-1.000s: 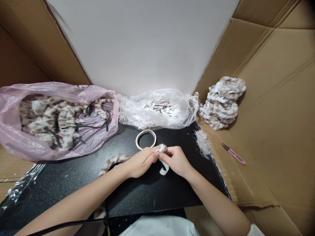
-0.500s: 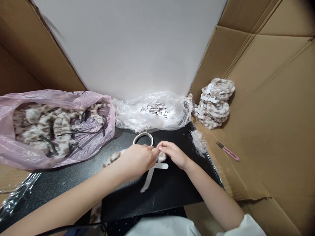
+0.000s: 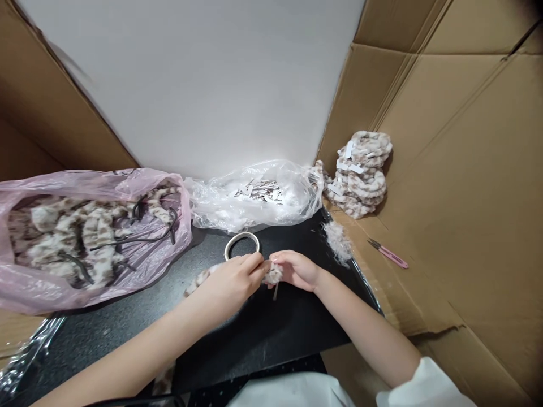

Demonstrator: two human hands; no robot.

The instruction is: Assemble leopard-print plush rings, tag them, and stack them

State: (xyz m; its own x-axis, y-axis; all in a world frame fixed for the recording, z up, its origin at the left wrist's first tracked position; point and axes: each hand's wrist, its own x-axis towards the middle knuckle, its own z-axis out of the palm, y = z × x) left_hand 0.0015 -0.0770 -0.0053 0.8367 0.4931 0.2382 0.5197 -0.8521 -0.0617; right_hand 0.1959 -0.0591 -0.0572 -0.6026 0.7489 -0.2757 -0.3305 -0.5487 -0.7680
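A furry white band with brown spots (image 3: pixel 274 273) is held between my hands over the black tabletop; its other part (image 3: pixel 199 279) shows to the left behind my wrist. My left hand (image 3: pixel 242 276) is closed on the band from above, its fingers bent and meeting near the right end. Against that end, my right hand (image 3: pixel 300 270) has its thumb and fingers curled round it. A thin narrow strip (image 3: pixel 275 291) hangs just below the fingertips. What exactly the right fingertips pinch is partly hidden. Behind the left hand lies a roll of tape (image 3: pixel 241 236).
A pink plastic bag (image 3: pixel 180 226) with furry pieces and dark cords lies left. A clear bag (image 3: pixel 212 206) of small cut strips is at the back. Furry bands with white tags (image 3: pixel 360 175) are stacked right. Pink thread snips (image 3: pixel 388 253) and white fluff (image 3: pixel 337 243) lie nearby.
The white crossed strip that hung below my hands is now mostly out of sight; just a narrow piece shows. My right hand has turned and curled round the band's end. The view has shifted slightly.
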